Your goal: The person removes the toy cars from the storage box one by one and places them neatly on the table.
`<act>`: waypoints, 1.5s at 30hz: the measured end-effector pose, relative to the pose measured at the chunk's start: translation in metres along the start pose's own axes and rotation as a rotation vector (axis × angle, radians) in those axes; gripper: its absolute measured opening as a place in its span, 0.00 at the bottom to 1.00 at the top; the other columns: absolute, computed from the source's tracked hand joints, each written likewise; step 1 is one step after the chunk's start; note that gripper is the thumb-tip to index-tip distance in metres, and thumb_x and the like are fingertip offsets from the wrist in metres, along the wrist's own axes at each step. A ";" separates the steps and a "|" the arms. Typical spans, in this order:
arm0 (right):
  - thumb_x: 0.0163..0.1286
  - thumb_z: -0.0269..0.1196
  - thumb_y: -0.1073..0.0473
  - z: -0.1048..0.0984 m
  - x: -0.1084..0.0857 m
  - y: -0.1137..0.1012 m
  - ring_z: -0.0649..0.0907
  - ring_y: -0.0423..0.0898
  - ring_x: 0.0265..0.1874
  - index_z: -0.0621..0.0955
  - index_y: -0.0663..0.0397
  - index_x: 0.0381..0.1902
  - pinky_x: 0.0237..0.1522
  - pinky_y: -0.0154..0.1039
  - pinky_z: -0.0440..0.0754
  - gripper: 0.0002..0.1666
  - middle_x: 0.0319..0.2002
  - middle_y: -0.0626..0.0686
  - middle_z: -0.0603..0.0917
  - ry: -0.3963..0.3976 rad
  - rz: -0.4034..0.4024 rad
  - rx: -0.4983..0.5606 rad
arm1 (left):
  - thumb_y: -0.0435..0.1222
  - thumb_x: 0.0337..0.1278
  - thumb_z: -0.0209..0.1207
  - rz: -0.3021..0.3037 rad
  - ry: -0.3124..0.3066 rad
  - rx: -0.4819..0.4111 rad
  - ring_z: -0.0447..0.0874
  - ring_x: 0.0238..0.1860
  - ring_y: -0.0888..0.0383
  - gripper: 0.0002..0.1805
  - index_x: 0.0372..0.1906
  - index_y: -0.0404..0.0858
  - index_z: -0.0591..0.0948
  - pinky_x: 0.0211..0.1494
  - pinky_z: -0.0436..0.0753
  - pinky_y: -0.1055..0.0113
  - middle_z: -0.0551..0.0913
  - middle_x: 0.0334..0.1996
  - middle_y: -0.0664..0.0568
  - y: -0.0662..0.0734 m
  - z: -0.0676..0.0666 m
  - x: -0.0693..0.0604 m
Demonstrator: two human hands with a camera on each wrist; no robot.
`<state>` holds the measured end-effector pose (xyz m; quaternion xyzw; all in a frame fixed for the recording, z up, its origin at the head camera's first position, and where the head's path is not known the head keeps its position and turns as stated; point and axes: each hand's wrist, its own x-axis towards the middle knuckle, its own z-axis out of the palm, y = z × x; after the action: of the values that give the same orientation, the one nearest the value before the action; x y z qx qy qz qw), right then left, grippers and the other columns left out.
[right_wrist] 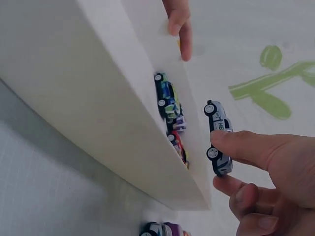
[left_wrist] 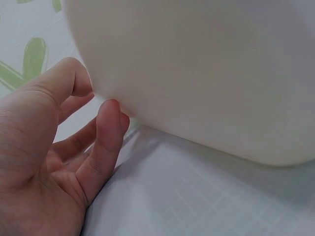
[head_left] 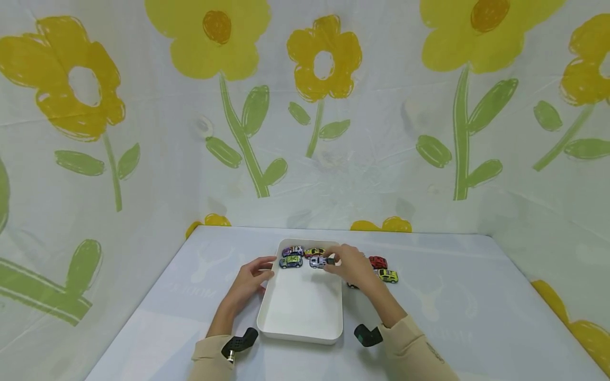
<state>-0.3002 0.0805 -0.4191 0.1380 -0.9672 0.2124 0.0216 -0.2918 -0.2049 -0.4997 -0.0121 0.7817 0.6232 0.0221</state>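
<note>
My right hand (head_left: 353, 267) pinches a silver-white toy car (head_left: 318, 262) over the far right part of the white tray (head_left: 300, 330); in the right wrist view the car (right_wrist: 218, 137) is between the thumb and fingers of that hand (right_wrist: 266, 172). Inside the tray lie a purple car (head_left: 293, 251), a green-blue car (head_left: 290, 262) and a yellow-red car (head_left: 315, 253), grouped at the far end. My left hand (head_left: 248, 283) touches the tray's left side; in the left wrist view its bent fingers and thumb (left_wrist: 64, 142) meet the tray wall (left_wrist: 197, 88).
Right of the tray, partly behind my right hand, are a red car (head_left: 378, 262), a yellow-green car (head_left: 388, 275) and part of another car (head_left: 352, 286). A flower-patterned curtain (head_left: 381, 159) stands behind the table and at its sides.
</note>
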 end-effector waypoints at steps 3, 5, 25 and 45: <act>0.59 0.71 0.47 -0.003 -0.005 0.005 0.80 0.46 0.36 0.84 0.36 0.49 0.36 0.43 0.80 0.18 0.41 0.49 0.84 0.015 0.007 -0.001 | 0.37 0.58 0.61 0.009 -0.001 0.002 0.81 0.42 0.54 0.23 0.60 0.53 0.79 0.31 0.82 0.64 0.79 0.58 0.46 0.000 0.000 -0.001; 0.59 0.71 0.48 -0.006 -0.009 0.009 0.79 0.45 0.37 0.84 0.36 0.49 0.37 0.42 0.81 0.19 0.40 0.50 0.84 0.026 0.008 0.012 | 0.37 0.58 0.61 0.009 -0.001 0.000 0.81 0.43 0.54 0.23 0.60 0.53 0.79 0.31 0.82 0.64 0.79 0.57 0.46 0.000 0.001 -0.001; 0.59 0.71 0.51 -0.033 -0.041 0.071 0.80 0.47 0.39 0.84 0.42 0.49 0.35 0.42 0.80 0.19 0.38 0.50 0.83 0.051 -0.056 0.034 | 0.37 0.59 0.61 0.016 0.003 0.010 0.81 0.44 0.54 0.22 0.60 0.53 0.79 0.31 0.82 0.65 0.79 0.58 0.46 0.000 0.000 0.000; 0.59 0.71 0.51 -0.054 -0.054 0.109 0.77 0.46 0.35 0.84 0.46 0.48 0.34 0.41 0.76 0.19 0.37 0.50 0.84 -0.105 0.032 0.027 | 0.37 0.59 0.61 -0.009 0.007 0.011 0.81 0.44 0.54 0.22 0.59 0.54 0.79 0.30 0.82 0.65 0.79 0.58 0.47 0.004 0.000 -0.002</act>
<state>-0.2796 0.2122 -0.4195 0.1335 -0.9661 0.2183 -0.0345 -0.2895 -0.2042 -0.4953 -0.0176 0.7850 0.6189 0.0224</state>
